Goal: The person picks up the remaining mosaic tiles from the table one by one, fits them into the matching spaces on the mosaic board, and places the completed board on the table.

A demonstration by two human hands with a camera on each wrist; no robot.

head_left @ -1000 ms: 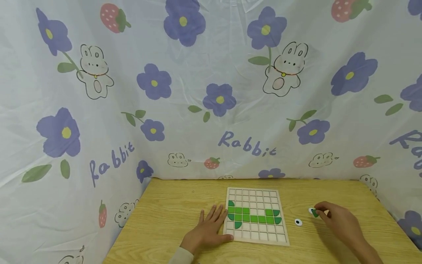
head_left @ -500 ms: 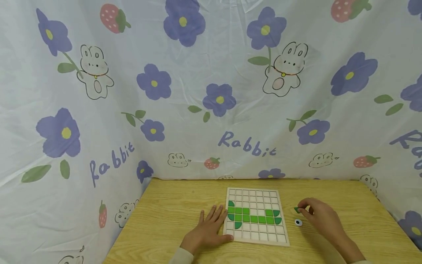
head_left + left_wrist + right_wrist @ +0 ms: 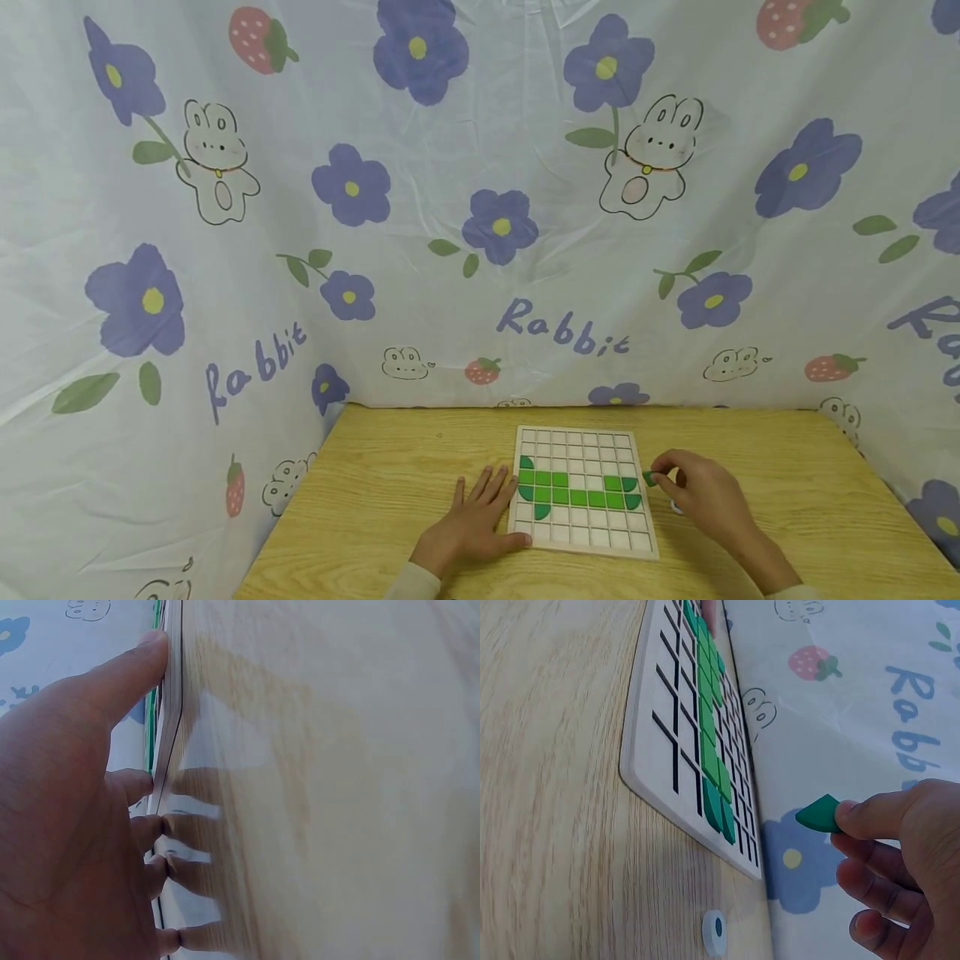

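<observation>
My right hand (image 3: 705,496) pinches a dark green quarter-round tile (image 3: 821,814) between thumb and fingertips, just off the right edge of the wooden grid board (image 3: 585,533). Spread flat on the table, my left hand (image 3: 476,517) touches the board's left edge with its thumb and fingertips. Light green square tiles (image 3: 577,497) fill a run of cells across the board's middle. Dark green quarter-round tiles (image 3: 542,511) sit at both ends of that run. In the left wrist view, the thumb (image 3: 154,656) lies against the board's side.
A round white eye piece (image 3: 715,934) with a dark centre lies on the wooden table (image 3: 397,467) right of the board, partly hidden by my right hand in the head view. A patterned cloth (image 3: 420,333) hangs behind and to the sides of the table.
My right hand has moved left with the green quarter-round tile, from beside the eye pieces to near the board's right edge. My left hand has stayed in place.
</observation>
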